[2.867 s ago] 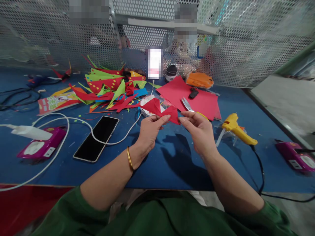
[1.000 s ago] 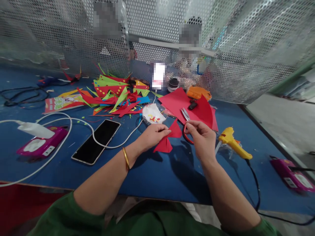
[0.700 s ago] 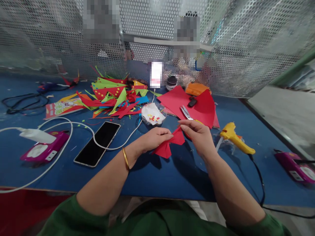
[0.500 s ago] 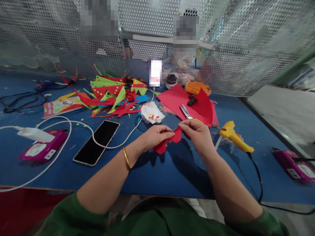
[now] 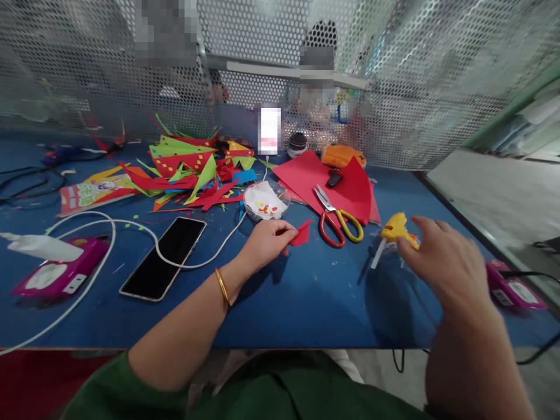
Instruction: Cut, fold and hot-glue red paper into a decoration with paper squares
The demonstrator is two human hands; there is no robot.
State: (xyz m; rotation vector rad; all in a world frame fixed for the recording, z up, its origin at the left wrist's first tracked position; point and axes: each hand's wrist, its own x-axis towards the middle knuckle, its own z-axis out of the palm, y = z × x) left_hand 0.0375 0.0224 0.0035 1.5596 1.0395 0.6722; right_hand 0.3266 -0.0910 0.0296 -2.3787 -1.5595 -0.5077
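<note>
Pinched in my left hand (image 5: 272,238) is a small red paper piece (image 5: 301,234), held just above the blue table. My right hand (image 5: 441,256) hovers at the yellow glue gun (image 5: 395,226), fingers apart and partly covering it; whether they touch it I cannot tell. Scissors (image 5: 336,217) with one red and one yellow handle lie between my hands, their blades on large red sheets (image 5: 301,175). A clear dish with a white liner (image 5: 263,200) and tiny red and yellow scraps stands beyond my left hand.
Colourful paper strips (image 5: 205,175) heap at the back left. A black phone (image 5: 166,259) lies under a white cable, near a purple power strip (image 5: 83,265). Another purple power strip (image 5: 511,286) sits at right. A perforated metal screen (image 5: 262,52) borders the back; people show behind it.
My right hand has let go of the red paper and moved right to the glue gun. My left hand keeps the paper. The scissors' handles now show.
</note>
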